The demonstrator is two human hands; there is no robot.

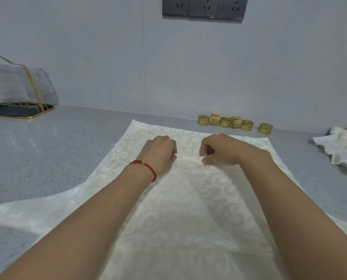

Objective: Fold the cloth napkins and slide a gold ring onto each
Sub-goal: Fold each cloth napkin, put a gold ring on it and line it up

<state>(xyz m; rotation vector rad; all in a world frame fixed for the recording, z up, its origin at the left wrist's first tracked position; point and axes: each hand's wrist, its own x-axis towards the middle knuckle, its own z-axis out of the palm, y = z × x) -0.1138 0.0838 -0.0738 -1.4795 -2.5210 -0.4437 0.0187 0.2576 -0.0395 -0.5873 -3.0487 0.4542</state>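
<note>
1. Spread across our bench (47, 150), the damask napkin (188, 209) lay flat for pleating.
2. Our left hand (160, 152) and right hand (217, 150) each pinched its narrow fold (188, 159).
3. Six gold rings (225, 122) waited beyond.

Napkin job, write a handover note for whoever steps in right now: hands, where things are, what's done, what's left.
Left hand and right hand both pinch a narrow fold across the middle of the cream napkin spread on the counter.
Six gold rings sit loose by the wall, beyond the napkin.
Done: one ringed napkin lies at the right edge.
Left: finish folding this napkin and slide a ring on. More cloths seem stacked in the gold rack at left.
</note>
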